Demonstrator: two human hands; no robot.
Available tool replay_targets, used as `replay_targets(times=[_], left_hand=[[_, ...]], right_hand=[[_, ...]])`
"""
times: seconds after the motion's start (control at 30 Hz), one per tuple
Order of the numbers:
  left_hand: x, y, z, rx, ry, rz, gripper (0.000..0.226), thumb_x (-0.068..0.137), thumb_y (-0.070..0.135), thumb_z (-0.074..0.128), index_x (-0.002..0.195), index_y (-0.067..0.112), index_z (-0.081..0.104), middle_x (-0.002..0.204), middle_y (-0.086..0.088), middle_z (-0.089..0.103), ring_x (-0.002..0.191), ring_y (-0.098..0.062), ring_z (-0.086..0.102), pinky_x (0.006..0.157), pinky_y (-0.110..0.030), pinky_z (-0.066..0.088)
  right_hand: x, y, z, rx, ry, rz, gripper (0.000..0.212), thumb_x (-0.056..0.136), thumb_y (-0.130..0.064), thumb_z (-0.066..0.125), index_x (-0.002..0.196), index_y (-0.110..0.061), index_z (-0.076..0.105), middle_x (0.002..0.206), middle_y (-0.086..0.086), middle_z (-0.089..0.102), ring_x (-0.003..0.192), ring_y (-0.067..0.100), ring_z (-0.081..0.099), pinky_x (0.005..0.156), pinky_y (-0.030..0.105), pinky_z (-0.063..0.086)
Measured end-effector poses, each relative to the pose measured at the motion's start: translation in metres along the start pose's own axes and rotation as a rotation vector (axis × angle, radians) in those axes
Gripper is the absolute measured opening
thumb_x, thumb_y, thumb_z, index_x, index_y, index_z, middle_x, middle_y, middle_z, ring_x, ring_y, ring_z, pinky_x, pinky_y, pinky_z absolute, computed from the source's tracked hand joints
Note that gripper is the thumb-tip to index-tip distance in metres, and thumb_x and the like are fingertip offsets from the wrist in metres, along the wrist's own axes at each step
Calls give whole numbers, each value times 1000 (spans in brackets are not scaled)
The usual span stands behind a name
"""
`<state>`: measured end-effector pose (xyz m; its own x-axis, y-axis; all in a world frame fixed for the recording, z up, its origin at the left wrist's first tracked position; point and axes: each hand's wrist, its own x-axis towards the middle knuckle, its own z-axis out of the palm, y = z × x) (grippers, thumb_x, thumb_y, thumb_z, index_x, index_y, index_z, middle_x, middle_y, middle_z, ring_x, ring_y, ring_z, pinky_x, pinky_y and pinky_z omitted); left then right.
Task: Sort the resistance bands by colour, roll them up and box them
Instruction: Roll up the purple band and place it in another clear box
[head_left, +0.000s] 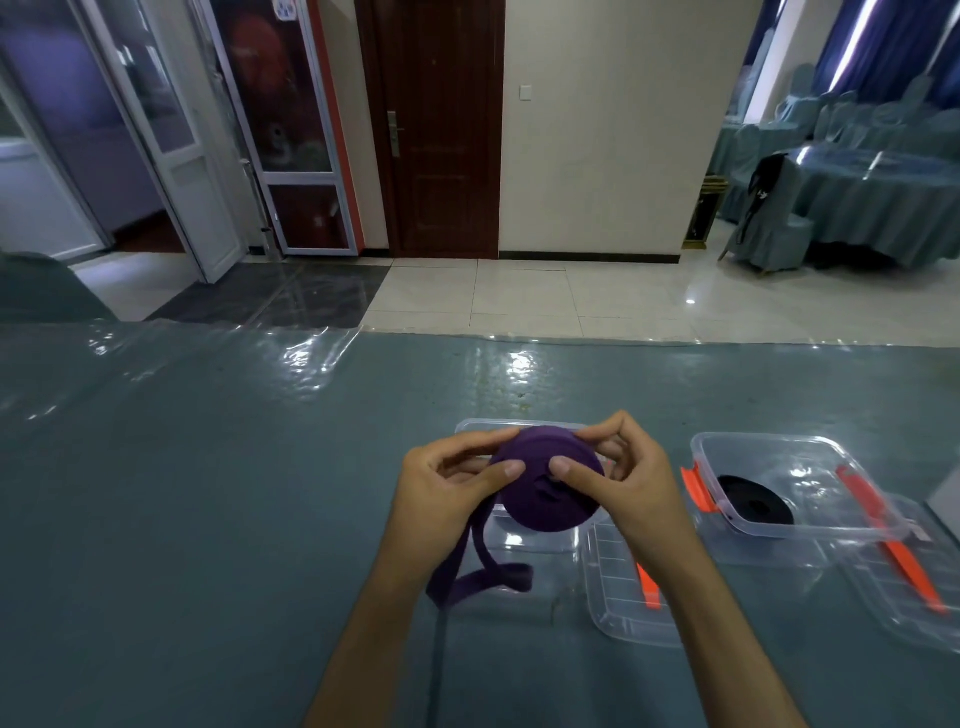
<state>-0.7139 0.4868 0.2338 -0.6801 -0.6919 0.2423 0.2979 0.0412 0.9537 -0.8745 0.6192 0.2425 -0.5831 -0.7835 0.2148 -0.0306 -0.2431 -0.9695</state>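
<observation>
A blue-grey tabletop under a wrinkled clear plastic sheet (208, 467) stretched toward a glossy pale tiled floor (571, 296). A dark brown panelled wooden door with a metal handle (436, 130) stood shut in a cream wall, beside white-framed glass doors (291, 130). At the far right, a round table draped in teal cloth (883, 202) sat among covered chairs below blue curtains (883, 41).

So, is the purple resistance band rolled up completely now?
Not completely. The purple fabric resistance band is mostly a tight roll held by the left hand and right hand, but a loose tail hangs down to the table.
</observation>
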Motion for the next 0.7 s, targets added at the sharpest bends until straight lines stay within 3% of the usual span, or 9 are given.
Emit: replay_targets(times=[0.13, 0.23, 0.33, 0.43, 0.53, 0.63, 0.7], left_hand=[[-4, -4, 4, -25, -7, -37, 39, 83, 23, 90, 121, 26, 79, 116, -4, 80, 108, -23, 78, 90, -24, 61], [-3, -5, 3, 17, -48, -49, 54, 81, 17, 92, 130, 29, 74, 122, -1, 79, 115, -20, 75, 93, -25, 60], [-3, -5, 2, 87, 56, -5, 50, 73, 22, 96, 117, 34, 76, 109, 0, 82, 105, -18, 78, 87, -22, 61], [-6, -6, 0, 69, 102, -16, 48, 65, 29, 98, 108, 33, 77, 107, -1, 82, 101, -20, 79, 85, -29, 64], [-8, -6, 1, 63, 103, -24, 45, 65, 31, 98, 105, 31, 78, 108, -1, 81, 101, -20, 79, 83, -28, 64], [-6, -3, 2, 52, 87, -54, 42, 67, 33, 98, 105, 31, 77, 107, -3, 81, 100, -20, 79, 83, -23, 61], [-5, -2, 0, 64, 94, -60, 43, 65, 34, 98, 102, 32, 77, 103, -4, 82, 97, -19, 79, 83, -22, 60]], right_hand=[[3, -8, -4, -50, 68, -72, 35, 73, -33, 93, 97, -26, 69, 106, 6, 80, 92, 25, 79, 65, 31, 65], [0, -3, 1, -42, 98, -126, 33, 82, -23, 89, 111, -28, 73, 106, 3, 79, 97, 18, 77, 68, 27, 64], [-4, 0, -2, -8, 39, -53, 28, 82, -18, 85, 105, -16, 70, 111, 4, 79, 97, 22, 79, 71, 27, 64], [-2, -2, -12, -34, -54, 38, 32, 80, -18, 86, 93, -5, 60, 103, 11, 80, 91, 30, 80, 69, 28, 63], [-2, -6, -13, -29, -72, 34, 26, 81, -18, 85, 101, -14, 68, 94, 13, 80, 80, 29, 80, 62, 29, 62], [-3, -6, -9, -19, -42, -8, 36, 83, -20, 83, 117, -27, 74, 100, 12, 80, 90, 32, 80, 69, 37, 66], [-3, -5, -8, -57, -53, -18, 32, 84, -23, 82, 115, -28, 77, 105, 9, 79, 97, 29, 78, 74, 33, 65]])
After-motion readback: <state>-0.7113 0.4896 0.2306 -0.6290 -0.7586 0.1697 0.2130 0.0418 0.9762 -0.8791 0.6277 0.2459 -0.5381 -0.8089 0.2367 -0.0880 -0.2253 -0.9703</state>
